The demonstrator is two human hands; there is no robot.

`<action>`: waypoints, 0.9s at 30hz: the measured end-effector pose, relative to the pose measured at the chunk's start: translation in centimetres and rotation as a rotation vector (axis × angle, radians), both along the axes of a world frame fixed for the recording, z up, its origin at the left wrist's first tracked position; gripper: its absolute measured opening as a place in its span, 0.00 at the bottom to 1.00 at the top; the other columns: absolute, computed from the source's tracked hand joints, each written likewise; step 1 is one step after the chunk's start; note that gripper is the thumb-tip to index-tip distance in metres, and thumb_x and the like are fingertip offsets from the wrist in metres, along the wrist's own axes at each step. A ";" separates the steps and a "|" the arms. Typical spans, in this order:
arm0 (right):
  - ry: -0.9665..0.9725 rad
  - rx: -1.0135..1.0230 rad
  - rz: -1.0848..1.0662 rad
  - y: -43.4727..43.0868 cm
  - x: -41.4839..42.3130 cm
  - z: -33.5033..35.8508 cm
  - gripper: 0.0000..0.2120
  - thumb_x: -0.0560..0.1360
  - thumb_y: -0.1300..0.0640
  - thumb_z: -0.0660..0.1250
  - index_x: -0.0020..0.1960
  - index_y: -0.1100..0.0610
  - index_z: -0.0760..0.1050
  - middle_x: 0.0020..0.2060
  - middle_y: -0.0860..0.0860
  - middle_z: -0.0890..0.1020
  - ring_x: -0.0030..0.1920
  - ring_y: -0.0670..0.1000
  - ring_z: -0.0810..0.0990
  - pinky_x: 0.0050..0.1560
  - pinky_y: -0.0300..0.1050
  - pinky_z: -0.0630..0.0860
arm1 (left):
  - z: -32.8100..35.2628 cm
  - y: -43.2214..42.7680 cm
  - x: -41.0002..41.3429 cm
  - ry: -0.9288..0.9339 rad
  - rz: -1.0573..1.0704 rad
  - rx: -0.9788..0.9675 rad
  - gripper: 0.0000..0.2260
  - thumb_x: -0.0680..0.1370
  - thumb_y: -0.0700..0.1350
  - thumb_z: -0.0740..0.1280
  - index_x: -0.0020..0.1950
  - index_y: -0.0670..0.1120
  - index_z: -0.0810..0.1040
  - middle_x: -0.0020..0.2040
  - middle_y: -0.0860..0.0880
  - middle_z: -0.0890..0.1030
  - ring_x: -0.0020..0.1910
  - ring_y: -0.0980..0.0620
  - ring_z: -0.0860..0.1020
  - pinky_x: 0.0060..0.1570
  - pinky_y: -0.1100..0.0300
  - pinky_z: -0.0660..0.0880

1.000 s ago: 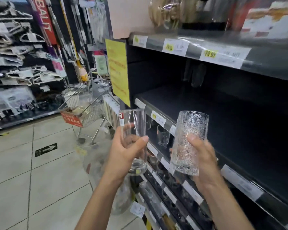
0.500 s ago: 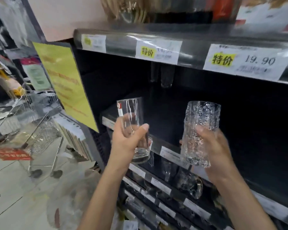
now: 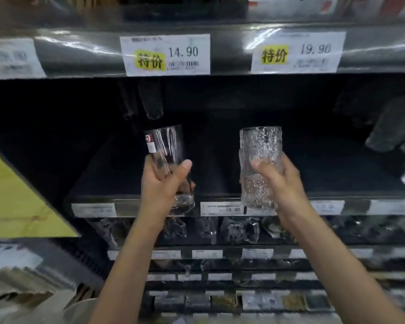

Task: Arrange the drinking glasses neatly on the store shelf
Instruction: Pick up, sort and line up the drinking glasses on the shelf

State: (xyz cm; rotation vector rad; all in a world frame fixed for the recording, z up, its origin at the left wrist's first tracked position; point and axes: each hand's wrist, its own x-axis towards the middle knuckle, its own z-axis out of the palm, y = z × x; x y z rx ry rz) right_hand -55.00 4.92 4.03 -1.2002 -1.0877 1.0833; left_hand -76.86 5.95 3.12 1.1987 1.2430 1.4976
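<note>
We've a smooth glass [image 3: 167,160] clamped in our left hand [image 3: 160,183], a textured glass [image 3: 260,164] clamped in our right hand [image 3: 282,181] — next, both down upright onto the shelf [image 3: 313,183] just beyond.

left hand [image 3: 160,183] bare | right hand [image 3: 278,181] bare | forearms [image 3: 126,265] unsleeved

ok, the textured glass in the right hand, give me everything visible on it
The tall, clear drinking glass with a rough, bark-like textured wall is a straight-sided cylinder with an open rim on top, and it looks empty. It is held upright, perhaps leaning slightly. The right hand wraps its lower half, thumb across the front and fingers behind. It hangs in front of the dark shelf's front edge, its base overlapping the white price labels there, not set down. It is apart from the smooth clear glass to its left.
</note>
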 end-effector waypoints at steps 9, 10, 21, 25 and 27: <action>-0.126 0.053 -0.166 2.0 -0.3 0.2 0.42 0.73 0.41 0.72 0.79 0.50 0.56 0.69 0.41 0.72 0.67 0.45 0.72 0.64 0.43 0.67 | 0.2 3.5 1.1 0.184 -0.207 0.118 0.18 0.81 0.48 0.65 0.67 0.48 0.63 0.41 0.55 0.80 0.40 0.54 0.82 0.45 0.63 0.80; -0.122 0.062 -0.162 2.3 -0.5 0.3 0.40 0.73 0.42 0.72 0.78 0.49 0.58 0.64 0.39 0.75 0.63 0.42 0.75 0.63 0.42 0.69 | 0.1 4.0 1.2 0.204 -0.235 0.115 0.20 0.81 0.50 0.64 0.69 0.47 0.61 0.43 0.54 0.79 0.42 0.56 0.82 0.49 0.62 0.80; -0.112 0.125 -0.080 8.2 -1.0 -1.1 0.31 0.73 0.53 0.75 0.70 0.51 0.62 0.56 0.45 0.79 0.55 0.44 0.81 0.51 0.40 0.76 | -0.2 10.0 0.7 0.219 -0.288 0.008 0.33 0.79 0.47 0.69 0.76 0.46 0.52 0.52 0.52 0.77 0.50 0.61 0.77 0.45 0.71 0.73; -0.203 0.134 -0.001 10.6 -1.0 -1.0 0.34 0.73 0.57 0.75 0.71 0.51 0.58 0.57 0.44 0.77 0.56 0.41 0.78 0.54 0.39 0.75 | -0.8 12.9 0.2 0.202 -0.274 0.033 0.32 0.75 0.42 0.74 0.70 0.52 0.57 0.58 0.45 0.77 0.56 0.55 0.78 0.50 0.67 0.75; -0.244 0.132 0.035 11.8 -1.0 -1.0 0.34 0.73 0.58 0.75 0.70 0.50 0.57 0.58 0.44 0.76 0.57 0.40 0.77 0.56 0.40 0.74 | -0.7 14.2 0.2 0.195 -0.286 0.022 0.31 0.74 0.43 0.75 0.67 0.55 0.58 0.63 0.42 0.76 0.62 0.50 0.77 0.55 0.62 0.76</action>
